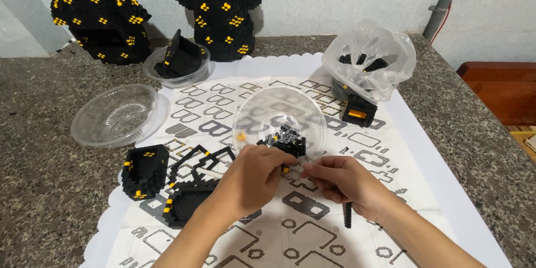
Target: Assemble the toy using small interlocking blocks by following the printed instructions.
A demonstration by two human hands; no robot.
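Observation:
My left hand (251, 176) and my right hand (340, 181) meet over a white printed sheet (312, 229), both pinching a small black block piece (290, 148) at the near rim of a clear plastic bowl (279, 111). The bowl holds several tiny black and grey blocks and one yellow block (240, 135). The fingertips hide part of the piece. A thin black strip (348, 215) lies on the sheet below my right wrist.
Black assemblies with yellow dots stand at the back left (100, 22) and back centre (223, 11). An empty clear bowl (117, 114), a bowl with black parts (178, 61), a plastic bag of pieces (368, 61) and flat black frames (184, 190) surround the sheet on a granite counter (44, 178).

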